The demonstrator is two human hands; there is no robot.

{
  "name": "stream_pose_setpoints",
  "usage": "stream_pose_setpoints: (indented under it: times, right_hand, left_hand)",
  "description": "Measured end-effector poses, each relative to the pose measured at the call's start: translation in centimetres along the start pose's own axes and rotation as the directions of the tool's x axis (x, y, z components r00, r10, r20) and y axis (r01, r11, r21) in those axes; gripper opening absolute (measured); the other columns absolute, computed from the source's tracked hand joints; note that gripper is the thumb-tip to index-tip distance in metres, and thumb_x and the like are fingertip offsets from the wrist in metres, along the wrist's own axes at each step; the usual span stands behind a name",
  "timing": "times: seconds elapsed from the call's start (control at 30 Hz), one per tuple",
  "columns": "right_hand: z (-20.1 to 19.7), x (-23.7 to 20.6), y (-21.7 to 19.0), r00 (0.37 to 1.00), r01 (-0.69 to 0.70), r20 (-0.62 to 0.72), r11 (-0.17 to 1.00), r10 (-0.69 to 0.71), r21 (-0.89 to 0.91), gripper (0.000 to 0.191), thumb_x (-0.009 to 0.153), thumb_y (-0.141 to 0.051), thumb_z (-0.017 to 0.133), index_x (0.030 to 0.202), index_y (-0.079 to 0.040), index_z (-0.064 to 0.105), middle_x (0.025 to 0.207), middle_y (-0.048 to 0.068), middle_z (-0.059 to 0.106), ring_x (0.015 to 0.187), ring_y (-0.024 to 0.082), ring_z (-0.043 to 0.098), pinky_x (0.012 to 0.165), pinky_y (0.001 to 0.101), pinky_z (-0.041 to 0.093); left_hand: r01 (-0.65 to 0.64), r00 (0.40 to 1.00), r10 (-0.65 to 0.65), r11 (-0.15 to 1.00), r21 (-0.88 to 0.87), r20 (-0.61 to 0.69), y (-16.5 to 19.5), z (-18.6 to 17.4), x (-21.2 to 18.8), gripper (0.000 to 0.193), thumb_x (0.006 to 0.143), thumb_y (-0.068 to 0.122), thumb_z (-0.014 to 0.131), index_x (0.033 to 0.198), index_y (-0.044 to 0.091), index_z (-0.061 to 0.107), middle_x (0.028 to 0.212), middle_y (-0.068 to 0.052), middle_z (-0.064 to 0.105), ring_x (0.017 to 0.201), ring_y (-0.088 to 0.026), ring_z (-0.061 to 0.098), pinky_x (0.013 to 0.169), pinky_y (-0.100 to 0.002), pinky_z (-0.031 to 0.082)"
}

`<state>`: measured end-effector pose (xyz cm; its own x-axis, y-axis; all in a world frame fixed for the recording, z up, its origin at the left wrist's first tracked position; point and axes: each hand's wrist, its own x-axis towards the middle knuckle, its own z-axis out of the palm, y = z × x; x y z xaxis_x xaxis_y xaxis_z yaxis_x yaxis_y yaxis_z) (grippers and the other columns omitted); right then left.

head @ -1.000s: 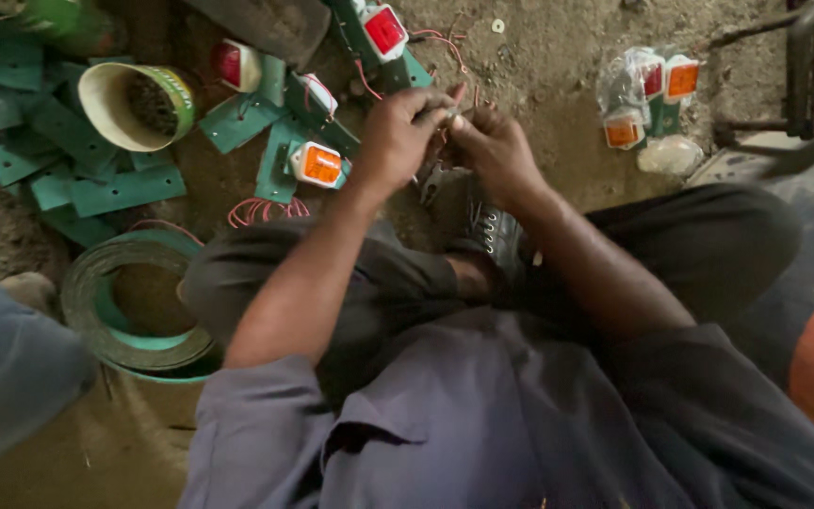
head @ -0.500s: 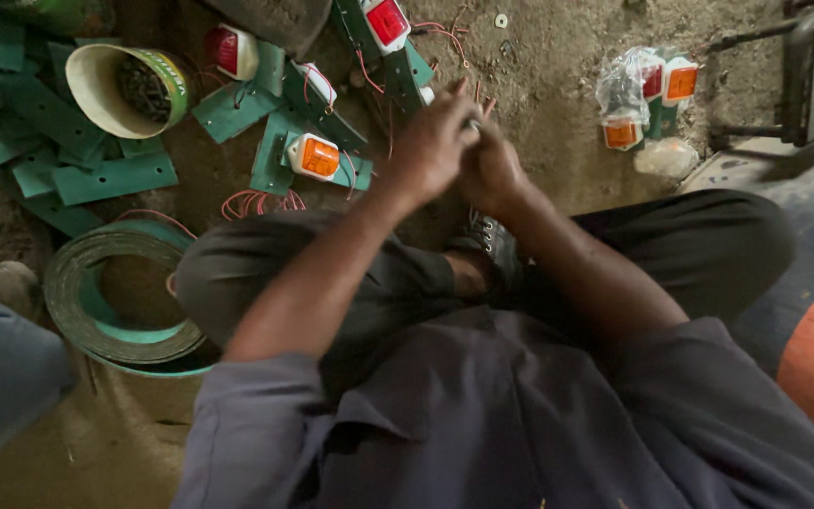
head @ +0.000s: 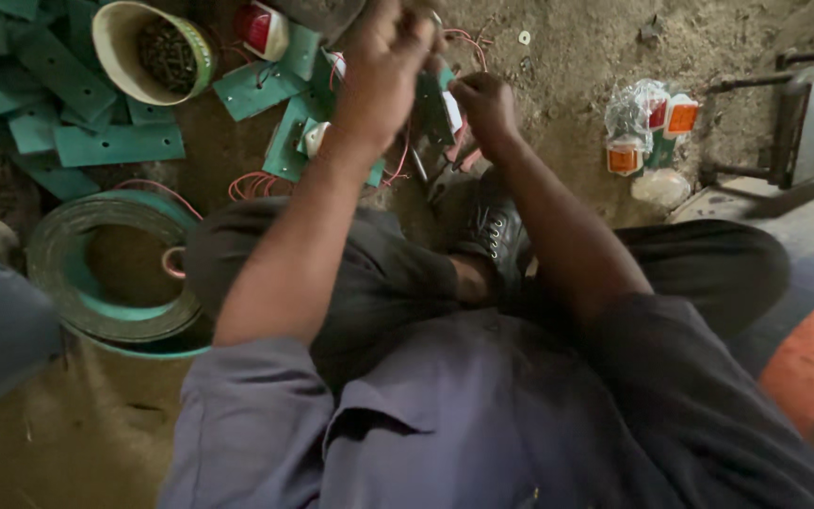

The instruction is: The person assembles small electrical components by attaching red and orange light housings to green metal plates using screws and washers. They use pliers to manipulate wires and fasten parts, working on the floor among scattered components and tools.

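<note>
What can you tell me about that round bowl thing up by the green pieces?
The bowl is a round, cream-coloured tub with a green band on its outer wall, probably plastic. It stands upright and open on the dirt ground at the top left, with no lid. Inside lies a heap of small dark bits, maybe screws, too small to tell. Flat green plates lie around and beside it, some seeming to touch its base. No hand touches it.

A loose, short-sleeved work shirt of greyish-blue cloth with an open collar (head: 398, 424) is worn over dark grey trousers (head: 369, 273), both forearms are left bare below the sleeves, and a scuffed black lace-up leather boot (head: 496, 236) is worn on one foot.
</note>
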<state>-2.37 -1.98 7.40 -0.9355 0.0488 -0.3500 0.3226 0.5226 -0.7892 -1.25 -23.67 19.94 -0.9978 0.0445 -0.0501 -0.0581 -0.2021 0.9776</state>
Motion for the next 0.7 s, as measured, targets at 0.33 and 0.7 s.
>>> stream_pose_setpoints:
  times: [0.33,0.7]
  right_hand:
    - [2.0,1.2,-2.0,0.997,0.067,-0.016,0.937,-0.078,-0.344,0.034,0.084,-0.035,0.079,0.106,-0.008,0.079,0.093,0.013,0.078,0.084,0.024,0.077,0.077,0.0392,0.059]
    - [-3.2,-4.0,2.1,0.909,-0.303,0.354,0.234,-0.220,0.924,0.033,0.115,-0.028,0.058,0.130,0.001,0.065,0.086,0.007,0.064,0.059,0.015,0.058,0.051,0.0295,0.048]
  left_hand:
    - [-0.184,0.979,0.145,0.931,-0.315,-0.143,-0.1,-3.9,0.8,0.024,0.110,0.017,0.064,0.092,0.001,0.065,0.077,-0.001,0.065,0.066,-0.012,0.063,0.062,-0.031,0.054]
    - [0.102,0.977,-0.097,0.995,0.017,-0.188,1.2,-2.4,0.2,0.020,0.091,0.004,0.069,0.109,0.006,0.060,0.091,0.000,0.071,0.065,-0.007,0.069,0.054,-0.025,0.061]
